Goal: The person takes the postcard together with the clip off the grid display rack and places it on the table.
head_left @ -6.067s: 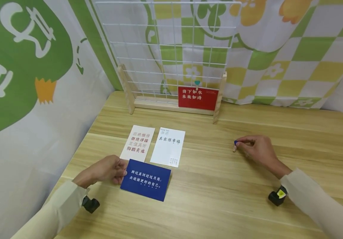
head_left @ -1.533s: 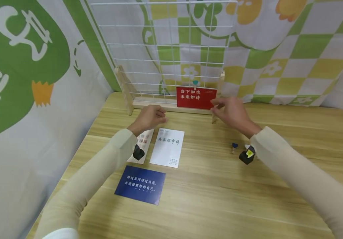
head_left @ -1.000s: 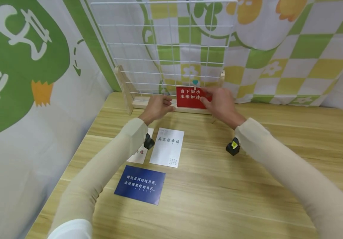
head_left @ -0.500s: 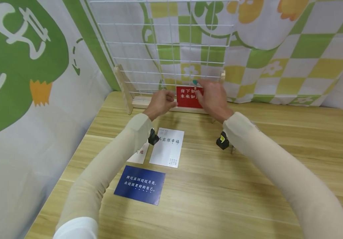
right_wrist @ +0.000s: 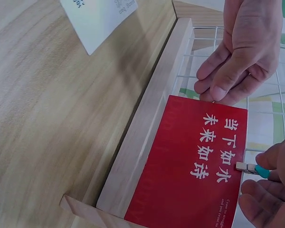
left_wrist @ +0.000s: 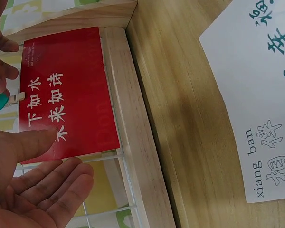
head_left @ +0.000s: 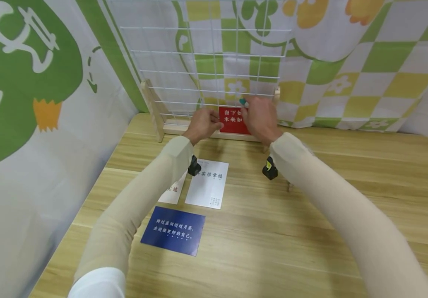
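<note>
A red card point(head_left: 232, 120) with white characters hangs on the white wire grid point(head_left: 214, 74), low at its right side. A mini clothespin point(right_wrist: 249, 168) with a teal heart clips the card's top edge. My right hand point(head_left: 261, 118) pinches this clothespin by its heart end, and covers the card's right part in the head view. At the card's left edge, my left hand point(head_left: 203, 124) holds it between thumb and fingers; in the left wrist view the thumb point(left_wrist: 35, 142) lies over the card's face.
Wooden feet point(head_left: 154, 116) and a bottom bar carry the grid. On the table lie a blue card point(head_left: 173, 231), a white card point(head_left: 208, 188) and a pale card point(head_left: 170, 193) partly under my left sleeve. Another small clothespin point(head_left: 290, 187) shows beside my right sleeve.
The blue card, earlier in my left hand, lies on the table. Both hands have moved up to the grid, the left to the red card's edge, the right leftward to the teal clothespin.
</note>
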Motion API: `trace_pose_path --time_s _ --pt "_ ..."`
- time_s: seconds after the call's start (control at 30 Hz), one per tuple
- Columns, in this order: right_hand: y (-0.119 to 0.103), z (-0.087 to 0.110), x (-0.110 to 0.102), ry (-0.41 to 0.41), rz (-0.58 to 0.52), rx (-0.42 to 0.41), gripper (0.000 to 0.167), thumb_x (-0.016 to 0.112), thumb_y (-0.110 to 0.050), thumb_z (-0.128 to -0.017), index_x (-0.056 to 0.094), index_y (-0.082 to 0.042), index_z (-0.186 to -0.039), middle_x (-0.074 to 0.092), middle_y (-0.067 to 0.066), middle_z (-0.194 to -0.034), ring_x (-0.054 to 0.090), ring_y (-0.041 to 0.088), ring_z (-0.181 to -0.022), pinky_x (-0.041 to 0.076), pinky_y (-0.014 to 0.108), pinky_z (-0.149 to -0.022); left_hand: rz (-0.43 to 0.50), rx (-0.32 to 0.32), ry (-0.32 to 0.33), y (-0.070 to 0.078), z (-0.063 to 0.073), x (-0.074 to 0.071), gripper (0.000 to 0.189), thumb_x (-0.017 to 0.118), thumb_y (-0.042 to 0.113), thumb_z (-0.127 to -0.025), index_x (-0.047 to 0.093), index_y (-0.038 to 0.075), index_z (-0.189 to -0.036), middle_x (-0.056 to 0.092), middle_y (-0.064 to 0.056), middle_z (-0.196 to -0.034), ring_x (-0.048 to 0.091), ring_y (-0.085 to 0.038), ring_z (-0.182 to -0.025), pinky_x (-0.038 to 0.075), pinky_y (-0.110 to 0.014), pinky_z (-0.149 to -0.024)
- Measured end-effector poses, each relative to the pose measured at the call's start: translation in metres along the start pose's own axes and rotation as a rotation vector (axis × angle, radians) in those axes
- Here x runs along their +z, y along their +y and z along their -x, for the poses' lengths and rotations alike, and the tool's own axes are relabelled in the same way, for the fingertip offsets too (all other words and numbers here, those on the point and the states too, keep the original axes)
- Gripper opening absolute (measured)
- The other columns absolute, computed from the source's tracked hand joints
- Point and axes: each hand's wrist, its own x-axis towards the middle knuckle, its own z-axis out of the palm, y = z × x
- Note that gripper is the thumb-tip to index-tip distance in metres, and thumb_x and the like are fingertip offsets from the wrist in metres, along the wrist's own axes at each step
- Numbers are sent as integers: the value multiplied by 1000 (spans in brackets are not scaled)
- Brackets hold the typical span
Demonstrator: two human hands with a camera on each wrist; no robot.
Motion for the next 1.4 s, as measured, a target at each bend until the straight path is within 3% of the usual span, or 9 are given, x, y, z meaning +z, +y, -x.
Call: trace_pose_path --time_s 0.13,0.43,0.7,0.8,1.0,1.4 --pt "-3 -5 3 -7 -21 12 28 52 -10 -98 69 -4 -119 72 16 -114 69 34 -98 58 43 -77 -6 -12 19 0 -2 0 29 66 13 -94 63 -3 -118 71 -17 -116 69 -27 -106 57 -33 -89" --pt "-4 -13 8 6 -67 107 28 50 -15 -102 71 -11 -120 75 13 -105 68 29 -89 57 42 -76 -63 28 113 -2 -7 1 17 65 14 -94 69 0 -103 75 -15 -104 71 -25 -96 57 -35 -84" --pt "-4 -16 10 10 -121 164 28 52 -16 -102 68 -11 -125 71 13 -118 70 26 -87 58 34 -69 -82 53 148 -3 -11 1 17 63 15 -95 71 -1 -98 75 -16 -100 71 -26 -90 56 -35 -81" --pt "-4 -16 9 11 -122 164 28 53 -16 -102 68 -10 -124 71 13 -118 71 26 -87 59 33 -67 -82 56 160 -2 -12 0 16 64 14 -94 71 0 -95 75 -16 -98 71 -26 -88 57 -34 -81" --pt "-3 -18 11 35 -98 141 26 54 -15 -101 70 -10 -121 72 14 -115 71 30 -98 61 37 -78 -71 61 174 -3 -14 1 14 63 12 -94 70 1 -90 76 -15 -95 71 -25 -86 56 -32 -77" --pt "-2 -17 14 83 -102 118 23 57 -13 -100 73 -9 -116 73 14 -111 72 31 -97 60 38 -81 -92 60 188 -3 -13 4 15 63 13 -95 70 2 -87 75 -15 -88 69 -25 -82 53 -31 -72"
